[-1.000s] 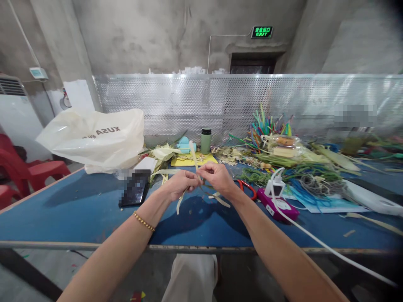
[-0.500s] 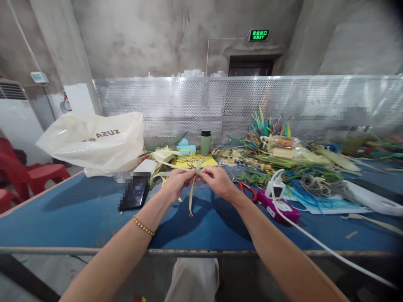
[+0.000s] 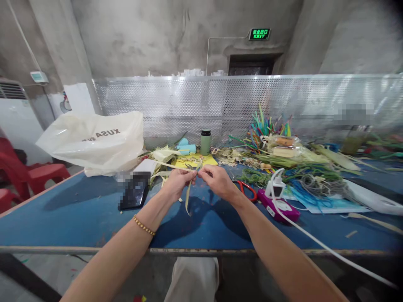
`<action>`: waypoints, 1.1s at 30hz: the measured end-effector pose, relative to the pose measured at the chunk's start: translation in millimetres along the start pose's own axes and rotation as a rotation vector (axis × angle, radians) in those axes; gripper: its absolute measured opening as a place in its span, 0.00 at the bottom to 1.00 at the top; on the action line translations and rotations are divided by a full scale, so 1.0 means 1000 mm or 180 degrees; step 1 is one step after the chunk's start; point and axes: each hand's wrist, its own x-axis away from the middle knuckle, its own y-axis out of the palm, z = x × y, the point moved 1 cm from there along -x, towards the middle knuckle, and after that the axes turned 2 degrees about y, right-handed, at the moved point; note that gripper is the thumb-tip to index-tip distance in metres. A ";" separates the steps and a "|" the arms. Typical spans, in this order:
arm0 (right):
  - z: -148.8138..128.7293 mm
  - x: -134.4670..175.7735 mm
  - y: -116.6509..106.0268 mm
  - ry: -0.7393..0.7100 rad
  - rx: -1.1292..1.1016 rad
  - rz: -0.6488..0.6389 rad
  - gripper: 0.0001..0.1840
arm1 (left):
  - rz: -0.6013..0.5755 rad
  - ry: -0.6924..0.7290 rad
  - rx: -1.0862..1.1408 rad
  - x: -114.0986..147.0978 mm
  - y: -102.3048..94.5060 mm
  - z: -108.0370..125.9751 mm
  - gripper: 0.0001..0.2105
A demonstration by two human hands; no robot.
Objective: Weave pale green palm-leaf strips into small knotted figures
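Above the middle of the blue table, my left hand (image 3: 179,181) pinches a pale green-yellow leaf strip (image 3: 188,198), whose loose end hangs down below the fingers. My right hand (image 3: 216,179) meets it from the other side, thumb and fingers pinched on the same strip piece. A short greenish end sticks up between the two hands, and another pale strip runs out to the left behind my left hand. The fingers hide where the strips cross. Just right of my right hand lie red-handled scissors (image 3: 248,191), partly covered by the wrist.
Left of my hands are a black phone (image 3: 136,191) and a large white plastic bag (image 3: 94,140). Behind stands a green bottle (image 3: 205,142) near yellow paper (image 3: 208,160). To the right are a purple power strip (image 3: 278,207), a white cable (image 3: 315,238) and coloured strip bundles (image 3: 267,132).
The hanging strip end has swung slightly left. Both hands stay pinched together in nearly the same place, with the fingertips shifted a little.
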 end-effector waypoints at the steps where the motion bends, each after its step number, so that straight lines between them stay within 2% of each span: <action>1: 0.000 0.000 0.000 0.0022 -0.0026 -0.0006 0.14 | 0.0001 -0.0010 0.0031 0.000 0.001 0.001 0.11; 15: 0.003 0.000 -0.001 0.0218 -0.0232 -0.0139 0.13 | -0.0193 -0.0015 0.0091 0.005 0.003 0.008 0.13; 22: 0.008 -0.001 0.000 0.0017 0.0169 0.0001 0.14 | -0.0071 -0.0221 0.0362 0.005 -0.001 0.007 0.11; 24: 0.008 -0.001 -0.002 -0.0095 0.0500 0.0275 0.13 | 0.0040 -0.0255 0.0499 0.004 -0.002 0.007 0.11; 27: 0.005 0.002 -0.006 -0.0215 0.1243 0.1066 0.10 | 0.0457 -0.0294 0.0683 0.002 -0.004 0.004 0.10; 28: 0.003 0.003 -0.006 -0.0244 0.1394 0.1206 0.11 | 0.0595 -0.0328 0.0758 0.001 -0.004 0.003 0.10; 30: 0.001 0.004 -0.001 -0.0306 0.1361 0.1010 0.13 | 0.0747 -0.0403 0.0935 0.000 -0.004 -0.001 0.09; 33: 0.003 0.003 0.012 -0.0329 0.0860 0.0163 0.15 | 0.0721 -0.0467 0.1189 0.000 -0.001 -0.004 0.09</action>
